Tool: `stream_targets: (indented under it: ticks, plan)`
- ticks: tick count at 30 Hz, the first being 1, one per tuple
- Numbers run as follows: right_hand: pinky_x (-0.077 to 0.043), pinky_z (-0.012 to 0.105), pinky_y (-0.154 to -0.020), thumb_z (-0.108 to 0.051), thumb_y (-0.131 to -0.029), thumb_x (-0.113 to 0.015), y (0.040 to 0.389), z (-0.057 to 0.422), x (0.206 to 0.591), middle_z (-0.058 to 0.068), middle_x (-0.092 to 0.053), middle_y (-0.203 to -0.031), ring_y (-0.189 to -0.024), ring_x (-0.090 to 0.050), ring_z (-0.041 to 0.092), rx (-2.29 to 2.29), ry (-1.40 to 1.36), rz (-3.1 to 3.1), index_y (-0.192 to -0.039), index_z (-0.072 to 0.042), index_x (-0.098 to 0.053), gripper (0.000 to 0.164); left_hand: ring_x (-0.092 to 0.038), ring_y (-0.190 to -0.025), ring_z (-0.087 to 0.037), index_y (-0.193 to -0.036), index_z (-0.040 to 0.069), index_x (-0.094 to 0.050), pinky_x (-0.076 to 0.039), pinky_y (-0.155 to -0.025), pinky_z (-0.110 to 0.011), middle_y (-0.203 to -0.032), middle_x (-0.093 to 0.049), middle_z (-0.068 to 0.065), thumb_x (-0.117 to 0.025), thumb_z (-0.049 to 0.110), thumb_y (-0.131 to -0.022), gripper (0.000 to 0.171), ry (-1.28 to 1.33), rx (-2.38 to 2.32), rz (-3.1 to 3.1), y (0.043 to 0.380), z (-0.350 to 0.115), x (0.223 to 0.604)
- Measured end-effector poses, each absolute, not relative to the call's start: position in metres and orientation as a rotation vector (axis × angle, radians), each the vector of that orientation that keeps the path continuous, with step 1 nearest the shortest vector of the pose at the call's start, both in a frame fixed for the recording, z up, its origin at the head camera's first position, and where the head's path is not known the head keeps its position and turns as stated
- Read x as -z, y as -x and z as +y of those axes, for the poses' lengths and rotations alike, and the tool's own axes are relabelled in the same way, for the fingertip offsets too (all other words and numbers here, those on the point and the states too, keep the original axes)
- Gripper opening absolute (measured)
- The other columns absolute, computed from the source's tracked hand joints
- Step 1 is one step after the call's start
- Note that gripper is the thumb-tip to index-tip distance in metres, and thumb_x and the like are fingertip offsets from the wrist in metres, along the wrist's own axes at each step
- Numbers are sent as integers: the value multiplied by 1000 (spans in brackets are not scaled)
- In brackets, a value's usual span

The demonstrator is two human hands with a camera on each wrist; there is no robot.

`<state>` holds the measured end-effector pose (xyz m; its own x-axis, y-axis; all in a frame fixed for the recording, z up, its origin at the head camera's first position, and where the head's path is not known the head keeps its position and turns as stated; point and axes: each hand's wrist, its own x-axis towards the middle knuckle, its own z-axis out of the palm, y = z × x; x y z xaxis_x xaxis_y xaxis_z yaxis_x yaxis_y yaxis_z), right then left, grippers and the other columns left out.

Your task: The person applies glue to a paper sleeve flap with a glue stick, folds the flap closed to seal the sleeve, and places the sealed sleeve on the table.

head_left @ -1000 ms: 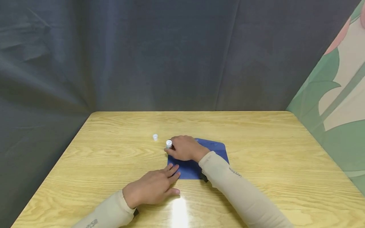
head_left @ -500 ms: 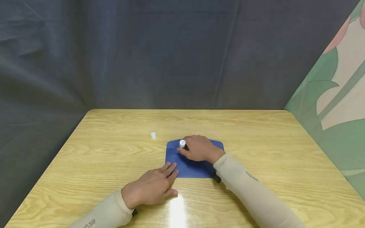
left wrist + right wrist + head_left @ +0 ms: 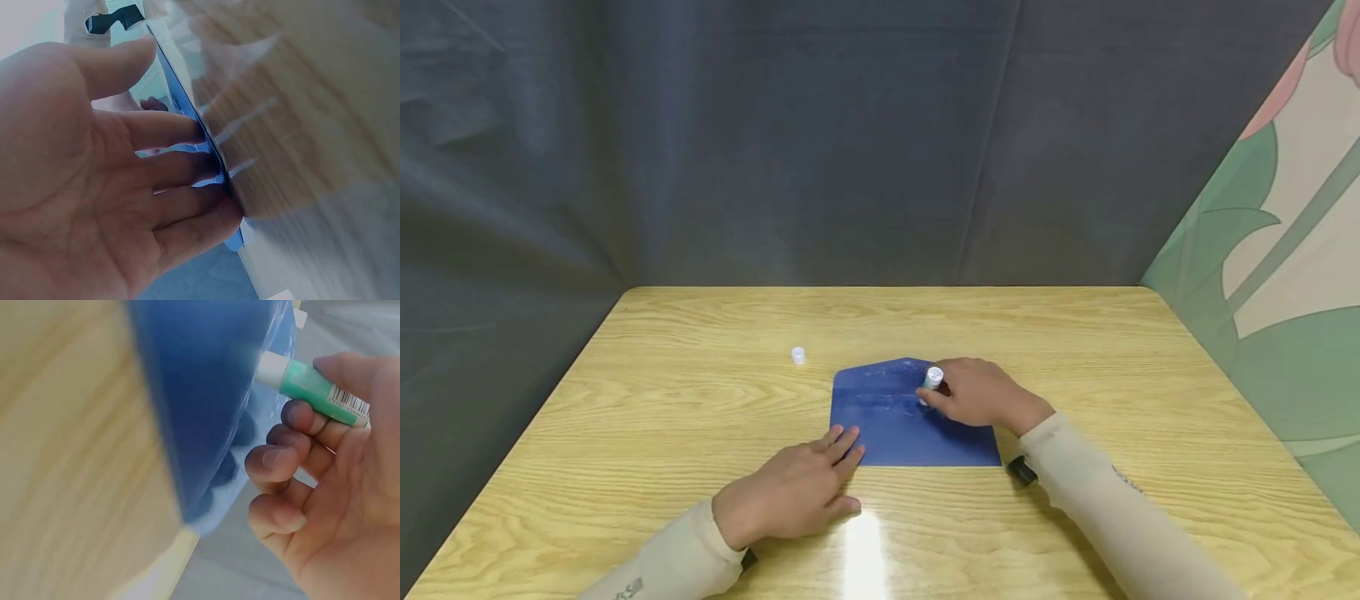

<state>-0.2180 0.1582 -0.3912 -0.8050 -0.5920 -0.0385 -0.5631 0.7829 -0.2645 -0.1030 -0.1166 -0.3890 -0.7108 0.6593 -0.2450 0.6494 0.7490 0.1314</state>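
Observation:
A blue envelope (image 3: 887, 433) lies flat on the table, its flap spread toward the far side, with whitish smears near the fold. My right hand (image 3: 988, 396) pinches a glue stick (image 3: 933, 379) between thumb and fingers over the envelope's right half. In the right wrist view the glue stick (image 3: 322, 390) has a green barrel with a barcode, and its white end meets the blue paper. Fingers spread, my left hand (image 3: 793, 487) rests on the envelope's near left corner. The left wrist view shows those fingertips (image 3: 212, 206) at the paper's edge.
A small white cap (image 3: 798, 356) stands on the wooden table (image 3: 700, 400), left of the envelope and beyond it. A dark curtain (image 3: 820, 167) rises behind the table. At the right is a panel with a leaf pattern (image 3: 1285, 317).
My right hand has moved right with the glue stick, from the envelope's left edge to its right half, uncovering the left part of the flap. The left hand stays on the corner.

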Motion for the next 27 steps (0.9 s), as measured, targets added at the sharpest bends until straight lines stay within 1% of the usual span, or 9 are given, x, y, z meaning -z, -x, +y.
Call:
stream_targets:
  ticks: [5, 12, 22, 27]
  plan:
    - [-37, 26, -53, -44, -99, -57, 217, 181, 390, -5, -48, -65, -56, -45, 10, 390, 844, 2857, -75, -19, -53, 35, -31, -149, -35, -152, 5, -38, -37, -118, -42, -161, -28, -18, -48, 47, -103, 66, -1030, -42, 2669, 103, -117, 387]
    - [-36, 26, -54, -43, -98, -57, 214, 202, 392, -5, -46, -64, -57, -45, 10, 406, 803, 2884, -73, -18, -52, 35, -31, -149, -34, -153, 5, -38, -37, -118, -42, -162, -28, -17, -49, 46, -103, 65, -1022, -51, 2663, 102, -116, 387]
    - [-34, 25, -53, -42, -99, -56, 208, 219, 391, -6, -45, -63, -56, -42, 9, 355, 801, 2950, -72, -20, -50, 36, -31, -149, -33, -153, 6, -37, -37, -117, -41, -162, -28, -16, -48, 46, -103, 65, -1040, -23, 2672, 102, -117, 390]
    - [-34, 26, -54, -40, -98, -57, 204, 222, 390, -5, -44, -62, -56, -42, 9, 366, 758, 2970, -70, -19, -49, 36, -33, -148, -34, -152, 5, -39, -38, -117, -43, -161, -30, -17, -51, 40, -103, 62, -1044, -107, 2674, 101, -118, 389]
